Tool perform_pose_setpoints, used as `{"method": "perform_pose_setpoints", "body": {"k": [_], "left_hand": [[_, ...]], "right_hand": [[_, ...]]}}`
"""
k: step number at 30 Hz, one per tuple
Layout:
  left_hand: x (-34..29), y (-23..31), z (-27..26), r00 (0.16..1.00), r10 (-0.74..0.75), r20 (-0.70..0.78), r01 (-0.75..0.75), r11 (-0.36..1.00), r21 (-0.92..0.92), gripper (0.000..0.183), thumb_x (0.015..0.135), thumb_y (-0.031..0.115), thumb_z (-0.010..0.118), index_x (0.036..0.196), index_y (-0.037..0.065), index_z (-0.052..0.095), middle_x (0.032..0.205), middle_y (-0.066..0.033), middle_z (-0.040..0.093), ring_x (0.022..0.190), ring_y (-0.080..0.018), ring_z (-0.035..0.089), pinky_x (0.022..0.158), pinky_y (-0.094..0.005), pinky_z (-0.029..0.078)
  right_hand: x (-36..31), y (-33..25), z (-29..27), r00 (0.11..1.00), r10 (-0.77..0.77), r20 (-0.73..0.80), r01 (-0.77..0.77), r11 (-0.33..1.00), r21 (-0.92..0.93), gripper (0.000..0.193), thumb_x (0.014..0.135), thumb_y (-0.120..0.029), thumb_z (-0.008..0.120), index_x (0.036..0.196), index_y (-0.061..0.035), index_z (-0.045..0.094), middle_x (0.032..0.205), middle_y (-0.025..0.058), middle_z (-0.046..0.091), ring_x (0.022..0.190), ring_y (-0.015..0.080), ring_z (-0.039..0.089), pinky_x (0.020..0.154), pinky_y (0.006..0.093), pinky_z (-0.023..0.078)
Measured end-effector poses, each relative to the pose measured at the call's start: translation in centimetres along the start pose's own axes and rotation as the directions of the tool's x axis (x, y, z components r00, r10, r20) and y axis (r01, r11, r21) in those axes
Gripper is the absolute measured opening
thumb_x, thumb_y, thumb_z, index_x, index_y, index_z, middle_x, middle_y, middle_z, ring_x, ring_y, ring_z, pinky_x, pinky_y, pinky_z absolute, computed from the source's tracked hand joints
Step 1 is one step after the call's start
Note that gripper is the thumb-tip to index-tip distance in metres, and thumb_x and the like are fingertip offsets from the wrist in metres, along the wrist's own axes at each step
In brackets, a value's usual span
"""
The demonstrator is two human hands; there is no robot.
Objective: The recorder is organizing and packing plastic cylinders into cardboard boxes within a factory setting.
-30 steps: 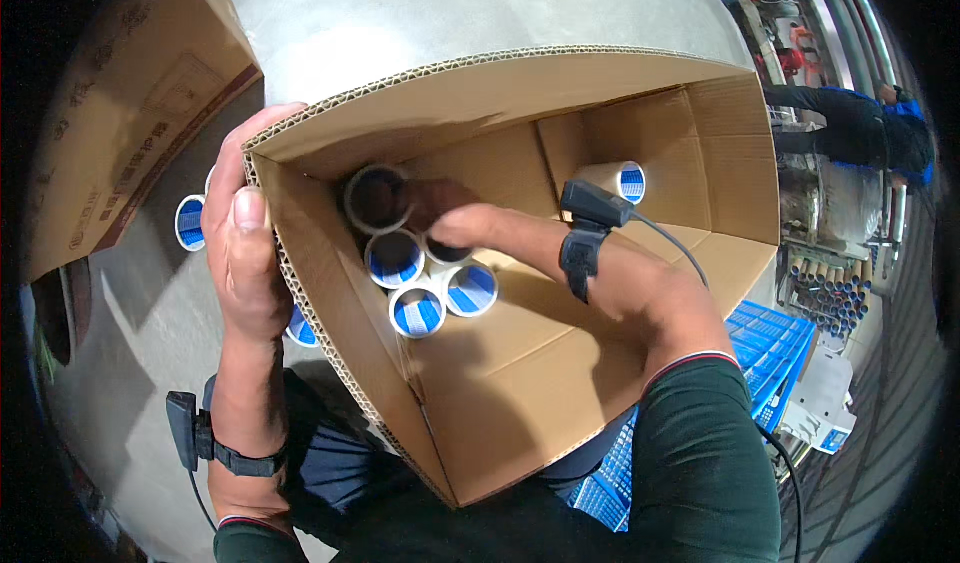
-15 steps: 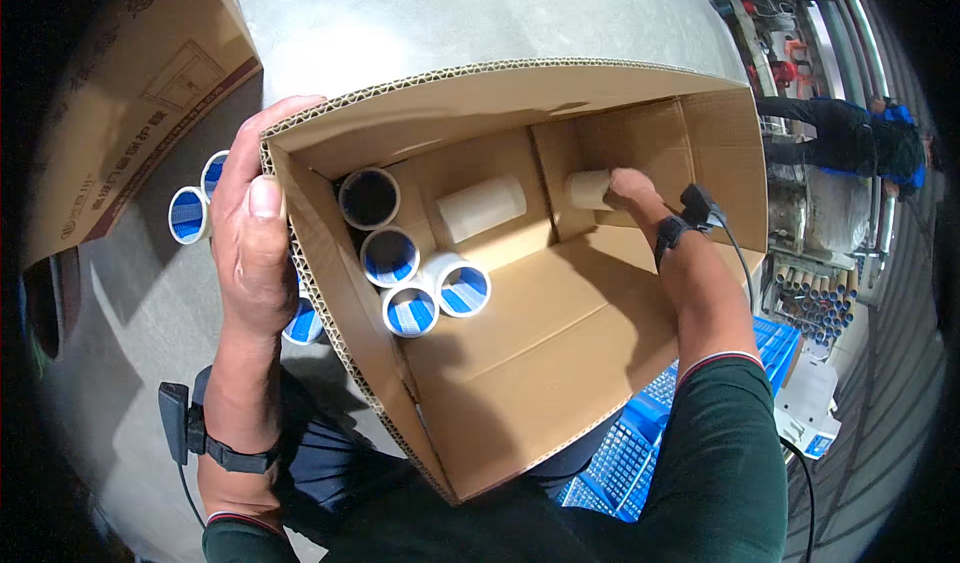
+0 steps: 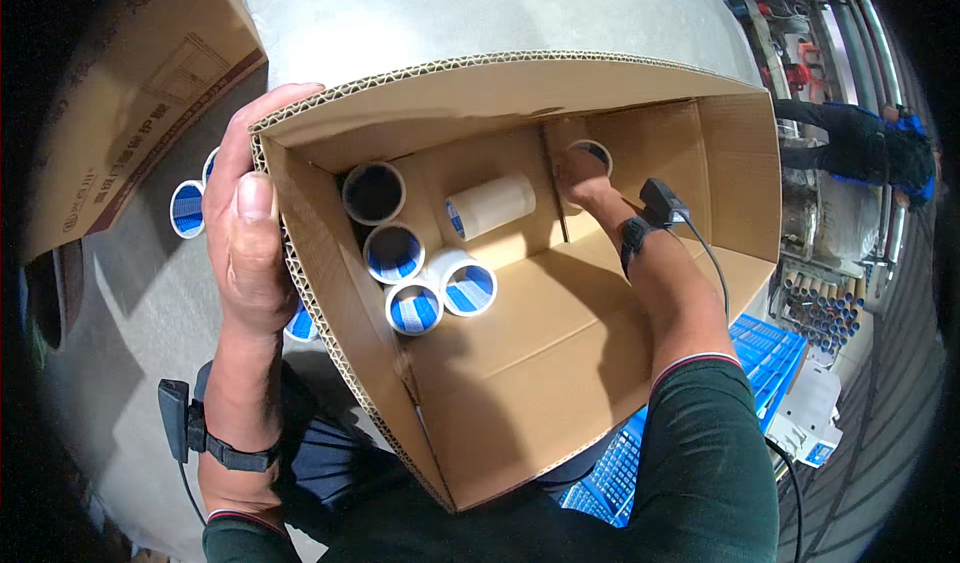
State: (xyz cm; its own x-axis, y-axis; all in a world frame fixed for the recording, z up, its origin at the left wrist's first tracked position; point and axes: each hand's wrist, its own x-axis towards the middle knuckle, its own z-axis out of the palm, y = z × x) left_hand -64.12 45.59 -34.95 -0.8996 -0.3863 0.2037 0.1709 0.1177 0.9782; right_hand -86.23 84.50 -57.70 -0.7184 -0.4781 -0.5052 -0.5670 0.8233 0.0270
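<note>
Right hand [image 3: 580,178] has shifted left since the last frame, its tube [image 3: 597,151] now open end up; it appears closed round it, fingers partly hidden. Left hand [image 3: 255,253] bears on the carton's [image 3: 540,353] left rim; grip unclear. Loose tube [image 3: 495,206] lies sideways beside the end-up cluster [image 3: 397,263]. Risk: a knock rolls it; tilting the carton could topple everything.
</note>
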Motion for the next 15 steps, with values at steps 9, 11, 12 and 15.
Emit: {"method": "perform_pose_setpoints", "body": {"k": [9, 11, 12, 15], "left_hand": [[0.1, 0.0, -0.6, 0.998, -0.029, 0.057, 0.028, 1.000, 0.011, 0.075, 0.084, 0.055, 0.041, 0.126, -0.007, 0.047, 0.121, -0.0176, 0.055, 0.114, -0.0253, 0.051, 0.100, -0.0372, 0.036], [0.0, 0.1, -0.7, 0.997, -0.036, 0.065, 0.035, 0.999, 0.015, 0.074, 0.084, 0.054, 0.041, 0.126, -0.007, 0.047, 0.121, -0.0174, 0.055, 0.114, -0.0251, 0.051, 0.100, -0.0372, 0.037], [0.1, -0.1, -0.2, 0.997, -0.034, 0.069, 0.034, 0.999, 0.006, 0.074, 0.084, 0.054, 0.041, 0.126, -0.007, 0.047, 0.121, -0.0174, 0.055, 0.114, -0.0251, 0.051, 0.100, -0.0372, 0.037], [0.0, 0.7, -0.3, 1.000, 0.019, 0.006, -0.019, 1.000, 0.024, 0.063, 0.086, 0.045, 0.039, 0.118, -0.007, 0.052, 0.110, -0.0157, 0.059, 0.101, -0.0218, 0.056, 0.088, -0.0324, 0.043]], "right_hand": [[-1.6, -2.0, -5.4, 0.949, -0.191, 0.250, 0.165, 0.978, 0.125, 0.024, 0.073, -0.022, 0.060, 0.087, -0.0039, 0.067, 0.091, 0.0198, 0.066, 0.089, 0.0347, 0.064, 0.076, 0.0415, 0.050], [-0.1, -2.6, -2.8, 0.925, -0.130, 0.357, 0.068, 0.981, 0.181, 0.025, 0.072, -0.022, 0.059, 0.088, -0.0038, 0.066, 0.090, 0.0187, 0.067, 0.088, 0.0336, 0.064, 0.076, 0.0419, 0.049], [0.4, -1.8, -0.6, 0.883, -0.059, 0.466, -0.050, 0.975, 0.218, 0.026, 0.070, -0.022, 0.059, 0.088, -0.0037, 0.066, 0.089, 0.0177, 0.067, 0.087, 0.0325, 0.064, 0.076, 0.0423, 0.049], [2.1, -1.2, 8.0, 0.895, -0.125, 0.428, -0.064, 0.914, 0.401, 0.026, 0.069, -0.020, 0.058, 0.090, -0.0058, 0.065, 0.094, 0.0171, 0.065, 0.088, 0.0322, 0.062, 0.076, 0.0425, 0.048]]}}
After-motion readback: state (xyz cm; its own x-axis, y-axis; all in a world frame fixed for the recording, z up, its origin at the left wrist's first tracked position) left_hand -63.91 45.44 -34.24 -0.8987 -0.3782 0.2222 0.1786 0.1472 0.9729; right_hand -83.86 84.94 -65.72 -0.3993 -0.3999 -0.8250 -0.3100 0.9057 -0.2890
